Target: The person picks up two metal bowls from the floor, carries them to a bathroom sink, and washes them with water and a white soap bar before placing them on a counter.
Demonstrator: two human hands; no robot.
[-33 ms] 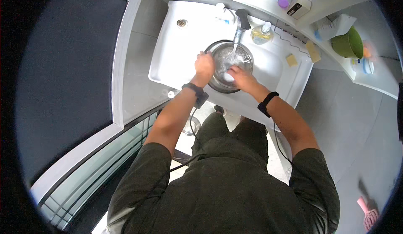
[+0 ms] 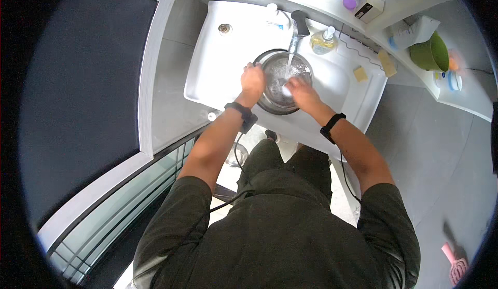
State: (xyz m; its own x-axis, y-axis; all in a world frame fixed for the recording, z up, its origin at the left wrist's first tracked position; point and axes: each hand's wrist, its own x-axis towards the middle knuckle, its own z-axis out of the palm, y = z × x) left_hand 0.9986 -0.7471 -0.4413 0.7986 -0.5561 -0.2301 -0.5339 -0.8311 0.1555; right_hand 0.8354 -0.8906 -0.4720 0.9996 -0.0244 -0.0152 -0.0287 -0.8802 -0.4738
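White sink (image 2: 207, 76) | steel bowl (image 2: 271, 101) sits in it under running tap (image 2: 300, 23) | left hand (image 2: 252, 79) grips bowl's left rim | right hand (image 2: 304, 94) inside, fingers closed on blurred white item (image 2: 286, 90)

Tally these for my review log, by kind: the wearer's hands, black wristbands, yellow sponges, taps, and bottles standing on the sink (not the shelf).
Hands: 2 (left hand, right hand)
Black wristbands: 2 (left wristband, right wristband)
Yellow sponges: 2
Tap: 1
Bottles on the sink: 2
Total: 9
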